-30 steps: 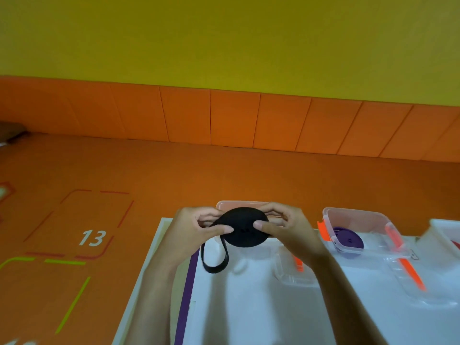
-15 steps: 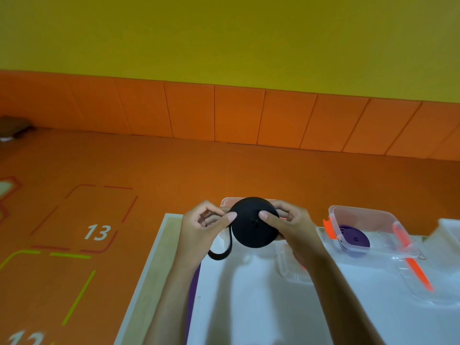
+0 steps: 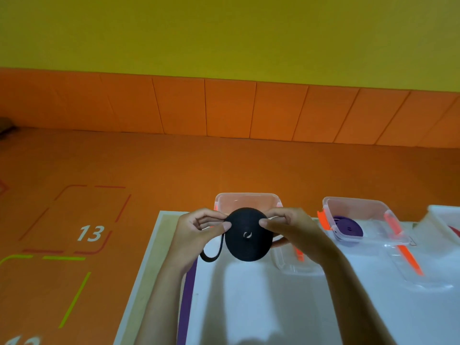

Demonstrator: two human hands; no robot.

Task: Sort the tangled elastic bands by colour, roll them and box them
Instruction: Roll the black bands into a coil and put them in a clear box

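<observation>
The black elastic roll [image 3: 247,235] is a flat, tightly wound disc. It is held face-on to the camera, above the far left part of the white bench [image 3: 273,314] and clear of its surface. Its loose tail [image 3: 211,256] leaves the left edge of the disc and hangs in a short loop under the left hand [image 3: 196,232].

Grip, left hand: clamped on the left edge of the roll, thumb on the front face, fingers curled behind.
Grip, right hand [image 3: 293,230]: clamped on the right edge in the same manner.

Directly behind the roll stands an open clear box [image 3: 246,199], partly hidden by the hands; its contents cannot be made out. A clear lid [image 3: 298,266] with an orange clip lies flat on the bench just below the right hand.

To the right, apart from the hands, a second clear box [image 3: 361,204] holds a purple roll [image 3: 348,226]. Its lid [image 3: 423,272] lies in front of it, with an orange clip on top. A white container [image 3: 443,216] is cut off by the right frame edge.

A purple band [image 3: 186,295] runs along the left edge of the bench. Beyond it, the orange floor [image 3: 174,170] carries the marking "13" [image 3: 90,233].
</observation>
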